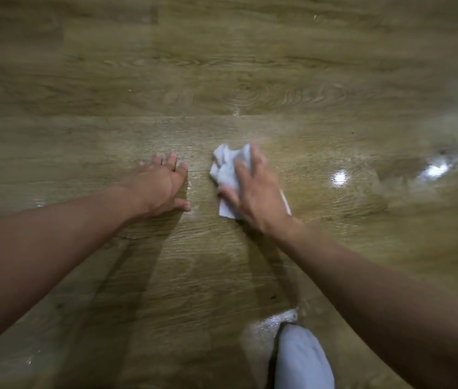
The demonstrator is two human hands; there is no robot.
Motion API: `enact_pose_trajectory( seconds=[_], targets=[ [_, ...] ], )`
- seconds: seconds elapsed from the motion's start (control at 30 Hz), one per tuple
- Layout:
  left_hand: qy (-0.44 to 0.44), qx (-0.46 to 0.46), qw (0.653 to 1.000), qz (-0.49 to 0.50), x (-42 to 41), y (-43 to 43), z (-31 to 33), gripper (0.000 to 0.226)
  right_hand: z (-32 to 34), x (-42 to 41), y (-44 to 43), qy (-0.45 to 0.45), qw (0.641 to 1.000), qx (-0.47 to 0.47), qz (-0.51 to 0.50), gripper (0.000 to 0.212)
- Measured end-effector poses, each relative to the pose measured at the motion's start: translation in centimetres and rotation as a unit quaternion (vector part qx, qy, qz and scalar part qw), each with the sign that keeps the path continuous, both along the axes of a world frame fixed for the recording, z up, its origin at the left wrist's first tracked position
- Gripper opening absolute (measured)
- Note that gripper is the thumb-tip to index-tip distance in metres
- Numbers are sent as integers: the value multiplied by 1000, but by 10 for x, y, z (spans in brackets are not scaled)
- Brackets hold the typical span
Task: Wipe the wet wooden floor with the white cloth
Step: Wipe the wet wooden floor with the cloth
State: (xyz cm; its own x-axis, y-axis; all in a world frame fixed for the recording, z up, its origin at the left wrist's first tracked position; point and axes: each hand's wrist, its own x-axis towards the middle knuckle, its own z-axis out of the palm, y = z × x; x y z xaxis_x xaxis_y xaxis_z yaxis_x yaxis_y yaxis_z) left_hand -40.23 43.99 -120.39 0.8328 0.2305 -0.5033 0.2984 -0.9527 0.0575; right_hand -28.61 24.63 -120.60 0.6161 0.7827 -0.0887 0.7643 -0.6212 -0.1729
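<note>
A crumpled white cloth point(226, 169) lies on the wooden floor point(222, 80) just right of centre. My right hand point(253, 192) presses down on the cloth with its fingers spread over it; the hand is blurred by motion. Part of the cloth sticks out past the fingers and below the palm. My left hand point(160, 183) rests flat on the floor a short way left of the cloth, fingers apart, holding nothing. The boards around both hands look glossy with a thin wet film.
Bright light reflections point(340, 176) shine on the wet floor to the right of the cloth. A knee in light grey cloth point(300, 360) shows at the bottom edge, with a shiny wet patch point(272, 322) beside it.
</note>
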Motion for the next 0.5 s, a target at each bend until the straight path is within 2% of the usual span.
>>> enact_pose_trajectory(
  seconds=[0.07,0.13,0.27,0.33,0.4,0.5],
  targets=[
    [-5,5,1000,-7,-2,2,-1,99,-4,-26,-4,14,995,-23,93,78],
    [-9,9,1000,-12,-4,2,-1,100,-8,-25,-7,26,990,-19,136,72],
    [11,12,1000,-19,-4,1,4,99,-6,30,12,-39,997,-12,70,58],
    [25,10,999,-25,-4,2,7,98,-4,50,36,-21,999,-22,9,58],
    [31,11,999,-33,-5,2,11,97,1,47,53,-6,999,-23,-33,58],
    [32,14,999,-39,-7,0,16,96,2,1,51,-16,999,39,2,55]
  ],
)
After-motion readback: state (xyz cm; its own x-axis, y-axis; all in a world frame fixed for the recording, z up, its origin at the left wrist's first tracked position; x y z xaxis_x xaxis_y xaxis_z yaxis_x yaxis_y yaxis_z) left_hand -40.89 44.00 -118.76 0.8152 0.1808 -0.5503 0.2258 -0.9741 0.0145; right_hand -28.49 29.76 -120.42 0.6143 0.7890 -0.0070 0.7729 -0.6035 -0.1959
